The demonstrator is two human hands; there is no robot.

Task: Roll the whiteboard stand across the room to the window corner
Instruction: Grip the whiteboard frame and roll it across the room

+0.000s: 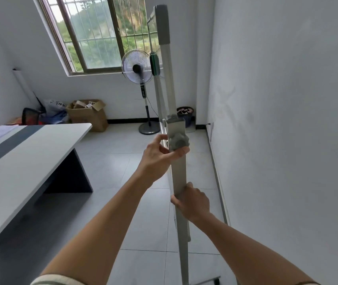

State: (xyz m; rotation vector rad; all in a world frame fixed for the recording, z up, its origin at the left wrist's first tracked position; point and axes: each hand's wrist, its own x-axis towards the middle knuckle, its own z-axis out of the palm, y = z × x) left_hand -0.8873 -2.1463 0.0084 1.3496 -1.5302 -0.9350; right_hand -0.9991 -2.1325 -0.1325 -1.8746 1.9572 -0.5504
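The whiteboard stand (179, 169) is seen edge-on right in front of me, a grey upright post running from the top of the view down to a castor at the bottom. My left hand (160, 154) grips the post just under its grey adjustment knob (178, 142). Lower down, my right hand (192, 200) is wrapped around the same post. The barred window (94, 36) is ahead on the far wall, and the stand points toward the corner to its right.
A long white and grey table (26, 153) fills the left side. A pedestal fan (138, 68) stands ahead near the window, with a waste bin (185, 116) in the corner. A cardboard box (88, 115) and bags lie under the window. The white wall (287, 120) runs close on the right.
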